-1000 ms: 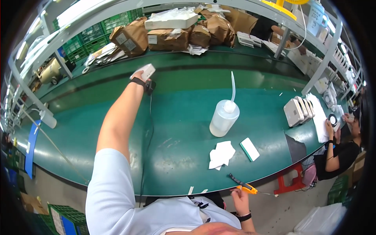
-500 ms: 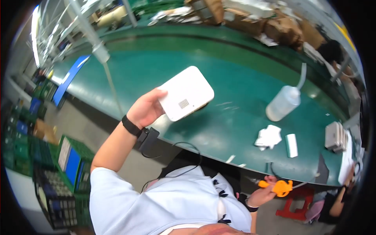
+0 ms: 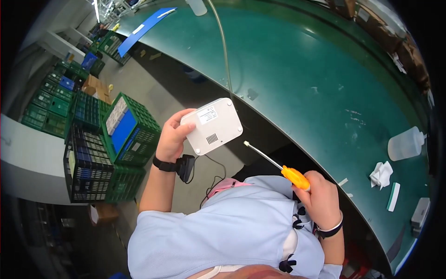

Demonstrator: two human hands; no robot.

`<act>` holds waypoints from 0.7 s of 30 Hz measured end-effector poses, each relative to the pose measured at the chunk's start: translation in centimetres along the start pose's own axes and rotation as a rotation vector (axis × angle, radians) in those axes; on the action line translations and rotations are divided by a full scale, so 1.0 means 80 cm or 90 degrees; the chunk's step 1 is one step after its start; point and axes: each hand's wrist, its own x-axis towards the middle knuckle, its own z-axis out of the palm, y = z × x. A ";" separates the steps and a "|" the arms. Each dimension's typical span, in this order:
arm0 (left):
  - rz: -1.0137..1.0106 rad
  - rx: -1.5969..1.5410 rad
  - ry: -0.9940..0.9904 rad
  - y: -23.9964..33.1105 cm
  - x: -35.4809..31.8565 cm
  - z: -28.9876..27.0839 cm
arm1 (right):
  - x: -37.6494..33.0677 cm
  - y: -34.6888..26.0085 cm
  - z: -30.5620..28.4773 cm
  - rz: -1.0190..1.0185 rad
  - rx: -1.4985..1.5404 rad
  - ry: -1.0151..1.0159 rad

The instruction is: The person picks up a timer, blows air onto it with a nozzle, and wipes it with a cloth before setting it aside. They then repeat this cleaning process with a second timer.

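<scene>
My left hand (image 3: pixel 173 135) pinches a flat white plastic box (image 3: pixel 217 131) by its left edge, thumb on the near face and fingers behind. That face bears a printed label, a small vent grille and round feet at the corners. My right hand (image 3: pixel 320 197) is closed round the orange body of an air blow gun (image 3: pixel 295 178). The gun's thin metal nozzle points up and left, its pale tip a little short of the box's lower right side. Both things are held in the air in front of my body, beside the bench edge.
The green bench (image 3: pixel 288 69) runs diagonally at the right. On it are a translucent bottle (image 3: pixel 405 144), a crumpled white cloth (image 3: pixel 382 175) and a green-and-white bar (image 3: pixel 393 197). Green crates (image 3: pixel 134 139) stand on the floor at left. A hose (image 3: pixel 224 46) hangs over the bench.
The view has swung left. The box has moved off the bench area and now shows its label. My right hand has raised the air blow gun, bringing its nozzle near the box.
</scene>
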 end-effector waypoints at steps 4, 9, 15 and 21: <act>-0.001 0.077 0.030 -0.009 -0.003 -0.025 | 0.023 -0.016 0.012 0.043 -0.098 -0.017; 0.007 0.179 0.041 -0.010 0.007 -0.030 | 0.038 -0.023 0.015 0.041 -0.103 -0.037; -0.049 0.218 0.079 -0.011 0.017 -0.042 | 0.053 -0.035 0.025 0.018 -0.097 0.011; -0.025 0.246 0.061 -0.021 0.009 -0.043 | 0.055 -0.027 0.019 -0.042 -0.032 -0.121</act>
